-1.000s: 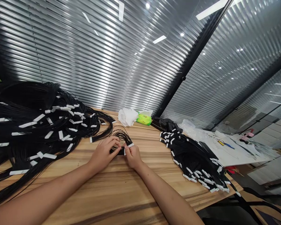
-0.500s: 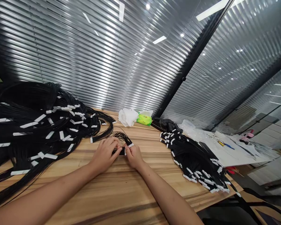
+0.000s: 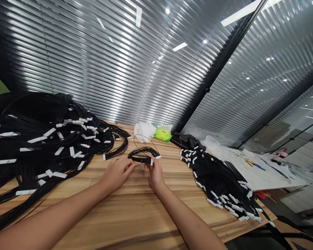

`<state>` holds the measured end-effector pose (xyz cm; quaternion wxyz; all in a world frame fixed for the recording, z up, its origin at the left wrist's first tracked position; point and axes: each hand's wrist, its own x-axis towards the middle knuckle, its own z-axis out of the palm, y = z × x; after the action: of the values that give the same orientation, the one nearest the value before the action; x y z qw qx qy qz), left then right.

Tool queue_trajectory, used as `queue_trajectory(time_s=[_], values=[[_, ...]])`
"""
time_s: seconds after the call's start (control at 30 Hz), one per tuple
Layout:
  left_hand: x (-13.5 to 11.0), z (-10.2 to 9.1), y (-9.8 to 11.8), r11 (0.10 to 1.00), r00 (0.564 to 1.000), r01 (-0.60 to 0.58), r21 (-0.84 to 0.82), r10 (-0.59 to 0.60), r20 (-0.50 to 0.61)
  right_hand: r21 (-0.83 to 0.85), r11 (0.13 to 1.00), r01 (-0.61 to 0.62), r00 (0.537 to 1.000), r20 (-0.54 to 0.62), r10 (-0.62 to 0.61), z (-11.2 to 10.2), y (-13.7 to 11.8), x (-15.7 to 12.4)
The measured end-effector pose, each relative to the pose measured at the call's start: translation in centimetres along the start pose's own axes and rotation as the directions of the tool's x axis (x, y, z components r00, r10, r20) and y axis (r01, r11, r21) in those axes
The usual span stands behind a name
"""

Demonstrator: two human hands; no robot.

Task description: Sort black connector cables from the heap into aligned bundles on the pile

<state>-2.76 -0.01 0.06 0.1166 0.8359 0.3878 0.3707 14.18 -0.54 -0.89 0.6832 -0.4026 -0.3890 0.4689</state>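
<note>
A small coil of thin black cord [image 3: 143, 153] with white tags is lifted just above the wooden table [image 3: 135, 211]. My right hand [image 3: 154, 172] pinches the coil at its bound lower part. My left hand [image 3: 118, 172] lies beside it on the left, fingers loosely curled, fingertips close to the coil's left end and apart from it. A big heap of loose black cords with white tags [image 3: 39, 146] fills the table's left side.
A pile of finished coiled bundles [image 3: 219, 180] lies at the right of the table. Crumpled white tissue [image 3: 144, 131] and a green packet [image 3: 162, 134] sit at the far edge by the blinds. White sheets with small tools [image 3: 253, 168] are further right.
My right hand has lifted the coil off the table and moved it slightly right. My left hand has let go of it and stays just left.
</note>
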Motion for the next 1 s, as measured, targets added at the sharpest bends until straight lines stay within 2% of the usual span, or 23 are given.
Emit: queue_trajectory(time_s=[0.07,0.17,0.27,0.37,0.43,0.47,0.5,0.53,0.63,0.67,0.73,0.83,1.0], values=[[0.3,0.1,-0.6,0.989,0.997,0.075,-0.125,-0.077,-0.010,0.039,0.999,-0.034,0.999,0.041,0.032,0.4,-0.2,-0.4],[0.5,0.1,-1.0,0.949,0.990,0.100,-0.298,-0.124,-0.064,0.095,0.992,-0.082,0.990,0.125,0.070,1.1,-0.5,-1.2],[0.4,-0.2,-0.6,0.967,0.964,0.084,-0.241,-0.141,-0.227,0.085,0.984,-0.158,0.966,0.218,0.137,1.8,-1.1,-2.0],[0.2,-0.4,-0.4,0.983,0.897,0.089,-0.160,-0.149,-0.416,0.073,0.974,-0.213,0.940,0.289,0.184,2.3,-1.6,-2.6],[0.2,-0.3,-0.8,0.967,0.831,0.101,-0.234,-0.211,-0.514,0.074,0.973,-0.220,0.936,0.295,0.189,2.4,-2.0,-2.9],[0.3,-0.1,-1.1,0.943,0.810,0.101,-0.317,-0.263,-0.524,0.069,0.973,-0.218,0.938,0.291,0.190,2.4,-2.1,-3.0],[0.5,0.1,-1.5,0.900,0.806,0.098,-0.426,-0.322,-0.496,0.064,0.974,-0.217,0.939,0.287,0.190,2.3,-2.1,-3.0],[0.7,0.3,-1.8,0.831,0.822,0.099,-0.547,-0.378,-0.425,0.061,0.974,-0.216,0.939,0.288,0.190,2.3,-2.2,-3.0],[1.2,0.8,-2.2,0.508,0.891,0.206,-0.836,-0.451,-0.055,0.061,0.969,-0.241,0.924,0.318,0.210,2.1,-2.1,-2.9],[1.3,0.8,-2.1,0.392,0.894,0.258,-0.883,-0.444,0.064,0.069,0.964,-0.257,0.918,0.331,0.221,2.1,-2.1,-2.8],[1.5,0.6,-1.6,0.194,0.877,0.333,-0.923,-0.422,0.228,0.093,0.951,-0.295,0.901,0.360,0.244,2.0,-2.0,-2.7],[1.7,0.0,-1.1,0.028,0.847,0.340,-0.940,-0.444,0.293,0.104,0.936,-0.336,0.877,0.397,0.271,2.0,-2.0,-2.7],[1.5,-0.2,-1.6,-0.098,0.800,0.340,-0.935,-0.493,0.343,0.125,0.910,-0.396,0.819,0.496,0.288,2.3,-2.0,-3.4]])
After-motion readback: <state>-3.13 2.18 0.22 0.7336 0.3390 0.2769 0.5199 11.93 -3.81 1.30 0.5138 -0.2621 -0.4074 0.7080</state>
